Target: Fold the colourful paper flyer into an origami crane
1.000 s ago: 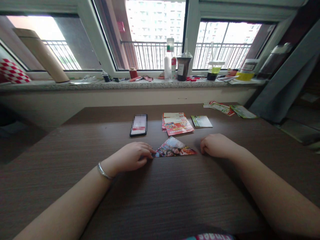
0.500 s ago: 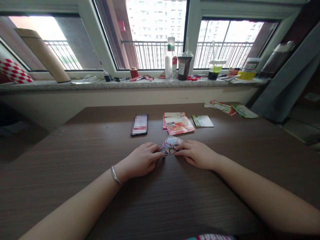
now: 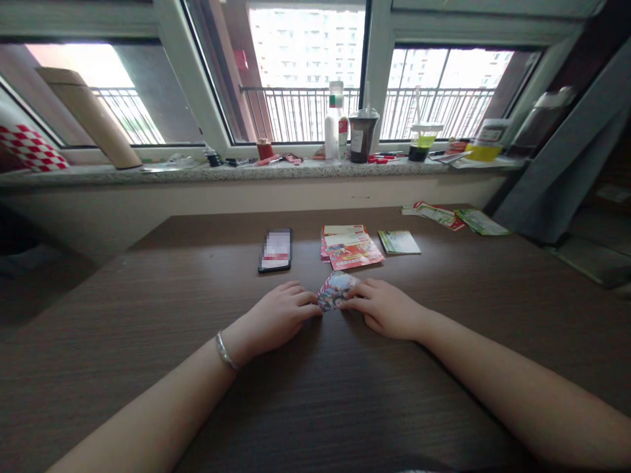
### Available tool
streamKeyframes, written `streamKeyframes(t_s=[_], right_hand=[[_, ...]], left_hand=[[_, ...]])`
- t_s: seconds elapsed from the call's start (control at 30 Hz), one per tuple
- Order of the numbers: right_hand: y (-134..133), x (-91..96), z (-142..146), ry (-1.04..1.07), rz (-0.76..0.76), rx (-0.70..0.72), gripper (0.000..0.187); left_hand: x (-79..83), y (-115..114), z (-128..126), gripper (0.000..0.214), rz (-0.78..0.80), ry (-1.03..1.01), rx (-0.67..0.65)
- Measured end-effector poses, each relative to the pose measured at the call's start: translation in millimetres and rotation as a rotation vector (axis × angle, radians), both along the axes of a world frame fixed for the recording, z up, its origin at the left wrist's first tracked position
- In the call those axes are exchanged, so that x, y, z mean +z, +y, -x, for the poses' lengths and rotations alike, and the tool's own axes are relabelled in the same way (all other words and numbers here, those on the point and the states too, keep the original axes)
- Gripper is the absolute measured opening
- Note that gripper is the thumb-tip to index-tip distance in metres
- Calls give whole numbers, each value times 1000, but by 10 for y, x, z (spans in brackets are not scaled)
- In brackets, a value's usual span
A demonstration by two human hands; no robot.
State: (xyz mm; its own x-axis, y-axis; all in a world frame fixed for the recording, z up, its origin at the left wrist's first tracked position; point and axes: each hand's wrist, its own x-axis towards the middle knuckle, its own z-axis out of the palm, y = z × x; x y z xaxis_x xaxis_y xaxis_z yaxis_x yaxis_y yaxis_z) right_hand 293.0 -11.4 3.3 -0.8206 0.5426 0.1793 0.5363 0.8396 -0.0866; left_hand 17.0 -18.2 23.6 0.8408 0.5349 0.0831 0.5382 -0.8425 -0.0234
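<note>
A small colourful folded flyer (image 3: 334,289) lies on the dark wooden table (image 3: 345,394), pinched between both hands. My left hand (image 3: 279,315), a silver bangle on its wrist, presses the paper's left edge with curled fingers. From the right, my right hand (image 3: 387,307) holds the other edge, fingertips on the fold. Most of the paper is covered by the fingers.
Behind the hands lie a black phone (image 3: 276,250), a pile of red leaflets (image 3: 350,247), a green booklet (image 3: 399,242) and more flyers (image 3: 453,217) at the far right. The window sill (image 3: 296,169) carries bottles, cups and pens.
The paper was a wide flat triangle a second ago. My right hand came in from the right and folded it smaller; both hands now pinch it close together.
</note>
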Motion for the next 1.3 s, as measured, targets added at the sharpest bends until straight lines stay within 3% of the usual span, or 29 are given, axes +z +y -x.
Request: streamKeyframes(t_s=[0.2, 0.93, 1.13, 1.3], right_hand=[[-15, 43, -1, 35, 0, 0, 49], [-3, 30, -52, 52, 37, 2, 49], [13, 26, -46, 103, 69, 8, 48], [32, 5, -55, 171, 120, 75, 45]], left_hand=[[117, -35, 16, 32, 27, 44, 20], [154, 42, 170, 24, 137, 28, 54], [83, 52, 156, 24, 105, -57, 194], [-93, 45, 80, 41, 58, -160, 121]])
